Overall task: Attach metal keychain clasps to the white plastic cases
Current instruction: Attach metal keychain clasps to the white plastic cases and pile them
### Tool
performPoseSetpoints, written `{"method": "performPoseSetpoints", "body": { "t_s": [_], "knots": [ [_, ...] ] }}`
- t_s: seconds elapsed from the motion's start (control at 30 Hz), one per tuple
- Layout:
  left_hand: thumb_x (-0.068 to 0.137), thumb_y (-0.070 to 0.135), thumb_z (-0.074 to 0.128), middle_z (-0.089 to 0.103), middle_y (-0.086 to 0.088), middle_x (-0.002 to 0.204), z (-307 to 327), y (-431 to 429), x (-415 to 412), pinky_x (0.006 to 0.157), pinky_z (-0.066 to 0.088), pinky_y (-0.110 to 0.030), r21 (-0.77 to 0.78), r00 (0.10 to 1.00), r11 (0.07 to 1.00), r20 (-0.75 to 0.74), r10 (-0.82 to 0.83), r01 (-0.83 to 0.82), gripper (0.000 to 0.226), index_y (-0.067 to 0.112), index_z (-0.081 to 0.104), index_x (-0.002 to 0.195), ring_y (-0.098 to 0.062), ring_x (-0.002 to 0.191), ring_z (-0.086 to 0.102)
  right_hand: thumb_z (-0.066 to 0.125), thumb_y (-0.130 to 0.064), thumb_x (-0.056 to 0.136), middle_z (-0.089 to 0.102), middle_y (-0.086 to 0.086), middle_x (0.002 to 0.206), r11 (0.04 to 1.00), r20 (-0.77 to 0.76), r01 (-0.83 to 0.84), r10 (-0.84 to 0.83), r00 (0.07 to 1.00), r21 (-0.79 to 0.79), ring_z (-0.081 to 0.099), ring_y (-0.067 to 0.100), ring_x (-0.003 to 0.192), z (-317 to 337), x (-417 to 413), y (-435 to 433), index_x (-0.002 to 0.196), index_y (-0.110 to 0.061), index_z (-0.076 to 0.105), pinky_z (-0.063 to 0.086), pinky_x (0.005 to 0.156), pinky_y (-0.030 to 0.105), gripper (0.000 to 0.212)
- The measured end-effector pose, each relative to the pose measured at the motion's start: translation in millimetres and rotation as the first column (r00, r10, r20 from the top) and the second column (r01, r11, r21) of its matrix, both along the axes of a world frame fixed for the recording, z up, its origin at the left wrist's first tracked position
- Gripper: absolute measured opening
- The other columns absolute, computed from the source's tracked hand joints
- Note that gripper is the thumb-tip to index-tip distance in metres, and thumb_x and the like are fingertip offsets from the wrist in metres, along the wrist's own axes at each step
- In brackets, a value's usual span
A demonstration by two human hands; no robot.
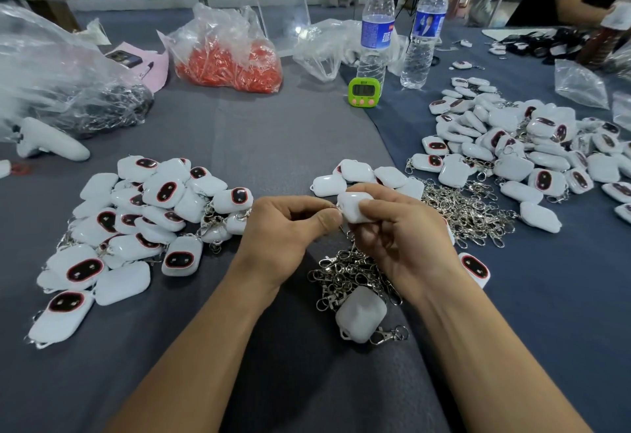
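My right hand [403,238] grips a white plastic case [353,205] above the grey cloth. My left hand [286,231] pinches a small metal clasp ring [334,207] at the case's left corner; most of the clasp is hidden by my fingers. Below the hands lies a heap of loose metal clasps [351,275], with one white case with a clasp on it [362,318] at its near edge. A pile of white cases with clasps [136,227] lies to the left. A few bare cases [358,174] sit just beyond my hands.
A second clasp heap [467,207] and a wide spread of cases [519,145] fill the right. Two water bottles [375,33], a green timer [364,92], a bag of orange parts [228,56] and a big plastic bag [61,77] stand at the back. Another person's arm [580,5] shows far right.
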State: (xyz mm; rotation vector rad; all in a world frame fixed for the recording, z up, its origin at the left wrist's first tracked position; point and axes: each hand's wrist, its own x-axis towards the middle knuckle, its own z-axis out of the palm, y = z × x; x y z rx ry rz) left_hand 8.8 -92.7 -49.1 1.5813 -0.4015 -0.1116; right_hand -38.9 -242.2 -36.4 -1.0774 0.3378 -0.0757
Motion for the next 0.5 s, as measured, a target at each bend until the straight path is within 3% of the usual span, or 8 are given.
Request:
{"method": "performPoseSetpoints", "body": {
  "t_s": [0.07, 0.17, 0.23, 0.3, 0.37, 0.43, 0.5],
  "knots": [
    [0.081, 0.005, 0.081, 0.076, 0.006, 0.07, 2, 0, -1, 0.063, 0.049, -0.014, 0.007, 1.0, 1.0, 0.014, 0.011, -0.011, 0.023, 0.027, 0.082, 0.076, -0.001, 0.064, 0.065, 0.053, 0.006, 0.09, 0.062, 0.008, 0.062, 1.0, 0.013, 0.015, -0.015, 1.0, -0.002, 0.044, 0.007, 0.04, -1, 0, 0, 0.081, -0.012, 0.08, 0.036, 0.037, 0.014, 0.034],
    [0.082, 0.016, 0.08, 0.071, 0.005, 0.068, 0, 6, 1, 0.065, 0.051, -0.029, 0.356, 0.93, 0.922, 0.367, 0.009, -0.15, 0.011, 0.026, 0.081, 0.077, -0.011, 0.067, 0.065, 0.057, 0.007, 0.084, 0.06, 0.01, 0.061, 0.965, 0.073, 0.083, -0.067, 0.995, -0.249, 0.041, 0.014, 0.039, -6, 1, 3, 0.09, -0.009, 0.075, 0.03, 0.037, 0.017, 0.025],
    [0.084, 0.022, 0.07, 0.065, 0.0, 0.064, -3, 7, 0, 0.064, 0.048, -0.039, 0.544, 0.799, 0.786, 0.592, -0.111, -0.294, 0.014, 0.017, 0.079, 0.075, -0.022, 0.065, 0.059, 0.061, -0.002, 0.078, 0.059, 0.004, 0.06, 0.806, 0.12, 0.163, -0.114, 0.986, -0.569, 0.046, 0.018, 0.046, -10, 2, 7, 0.089, -0.019, 0.075, 0.037, 0.045, 0.023, 0.025],
    [0.083, 0.021, 0.063, 0.061, -0.004, 0.062, -6, 3, -2, 0.063, 0.047, -0.042, 0.576, 0.727, 0.724, 0.669, -0.152, -0.379, 0.019, 0.013, 0.076, 0.071, -0.026, 0.063, 0.054, 0.062, -0.012, 0.074, 0.06, -0.004, 0.059, 0.662, 0.156, 0.201, -0.128, 0.98, -0.722, 0.051, 0.019, 0.052, -12, 2, 11, 0.09, -0.027, 0.075, 0.041, 0.052, 0.028, 0.025],
    [0.083, 0.023, 0.065, 0.063, -0.002, 0.063, -8, 0, -5, 0.063, 0.046, -0.04, 0.528, 0.772, 0.763, 0.633, -0.061, -0.373, 0.017, 0.015, 0.075, 0.071, -0.025, 0.064, 0.055, 0.061, -0.003, 0.078, 0.06, 0.001, 0.057, 0.781, 0.147, 0.219, -0.164, 0.976, -0.585, 0.05, 0.016, 0.045, -10, 2, 10, 0.09, -0.02, 0.075, 0.038, 0.045, 0.023, 0.025],
    [0.082, 0.029, 0.07, 0.068, 0.004, 0.065, -7, -2, -3, 0.063, 0.049, -0.032, 0.372, 0.913, 0.9, 0.403, 0.065, -0.229, 0.008, 0.027, 0.077, 0.078, -0.013, 0.063, 0.06, 0.058, 0.007, 0.085, 0.061, 0.006, 0.059, 0.939, 0.073, 0.172, -0.157, 0.985, -0.297, 0.046, 0.012, 0.039, -4, 1, 8, 0.091, -0.012, 0.074, 0.033, 0.036, 0.018, 0.026],
    [0.082, 0.029, 0.072, 0.073, 0.013, 0.068, -4, -5, -3, 0.063, 0.051, -0.019, 0.19, 0.987, 0.979, 0.15, 0.05, -0.078, 0.019, 0.047, 0.077, 0.08, 0.0, 0.061, 0.061, 0.055, 0.008, 0.09, 0.064, 0.006, 0.062, 0.991, 0.003, 0.125, -0.125, 0.992, -0.045, 0.045, 0.007, 0.04, 1, 0, 5, 0.091, -0.009, 0.075, 0.037, 0.036, 0.016, 0.026]
  ]
}}
